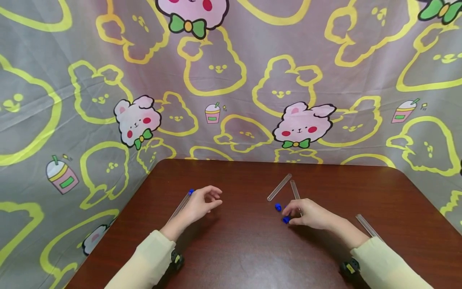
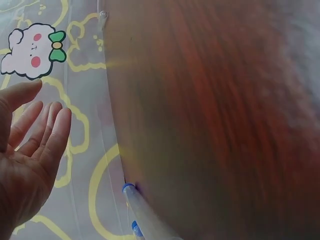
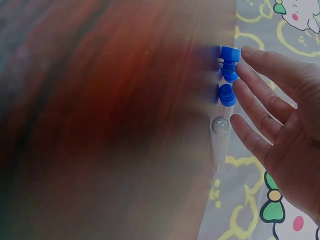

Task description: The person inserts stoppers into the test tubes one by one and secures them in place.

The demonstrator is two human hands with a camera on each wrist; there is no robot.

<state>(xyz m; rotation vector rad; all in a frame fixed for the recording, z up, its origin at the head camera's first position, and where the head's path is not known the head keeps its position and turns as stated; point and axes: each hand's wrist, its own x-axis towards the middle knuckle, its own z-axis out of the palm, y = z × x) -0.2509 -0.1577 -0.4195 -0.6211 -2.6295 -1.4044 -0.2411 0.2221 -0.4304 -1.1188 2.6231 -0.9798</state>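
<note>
My right hand (image 1: 306, 212) is low over the table, its thumb and fingertips beside a blue stopper (image 1: 286, 220). In the right wrist view its fingers are spread and fairly straight beside the blue stopper (image 3: 230, 54); whether they touch it I cannot tell. Another blue stopper (image 1: 278, 207) lies just left of that hand. Behind it are two clear test tubes, one slanting (image 1: 279, 187) and one partly hidden by the hand (image 1: 294, 189). My left hand (image 1: 203, 202) hovers with loosely bent fingers, holding nothing. Below it lie blue-capped test tubes (image 2: 145, 212), partly covered in the head view.
Another clear test tube (image 1: 368, 226) lies by the right forearm, partly behind the sleeve. The brown wooden table (image 1: 238, 249) has rounded far corners. A grey curtain (image 1: 231, 132) with cartoon prints hangs around its back and sides.
</note>
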